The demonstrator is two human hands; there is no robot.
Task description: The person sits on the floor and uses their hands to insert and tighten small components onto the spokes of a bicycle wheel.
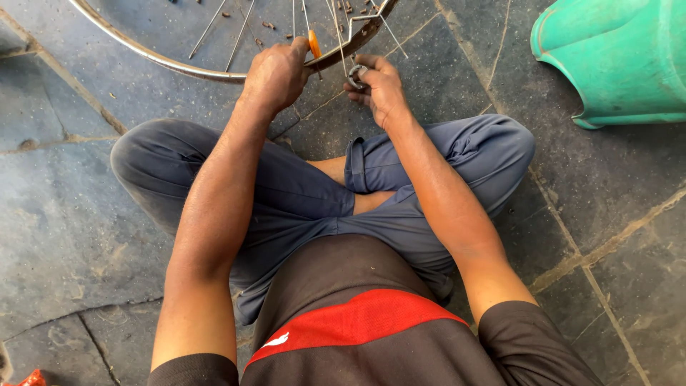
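Posture: the person sat cross-legged on the grey stone-slab floor (78, 214), which put the wheel within reach of both arms, just beyond the knees.
Wheel: a bare, rusty metal bicycle rim (179, 66) with thin steel spokes (239, 34) lay flat on the floor in front of the legs, only its near arc in view.
Left hand: the left hand (275, 75) was closed over the near edge of the rim, seemingly to steady it; a small orange piece (314, 44) stood just beside its fingers, too small to identify.
Right hand: the right hand (379, 86) was curled around a small round grey metal tool (356, 73), pinched at the rim where a spoke meets it, probably so the tool could turn there.
Loose bits: small dark pieces (269, 26) lay scattered inside the wheel.
Nearby: an overturned green plastic tub (614, 57) stood well apart to the right.
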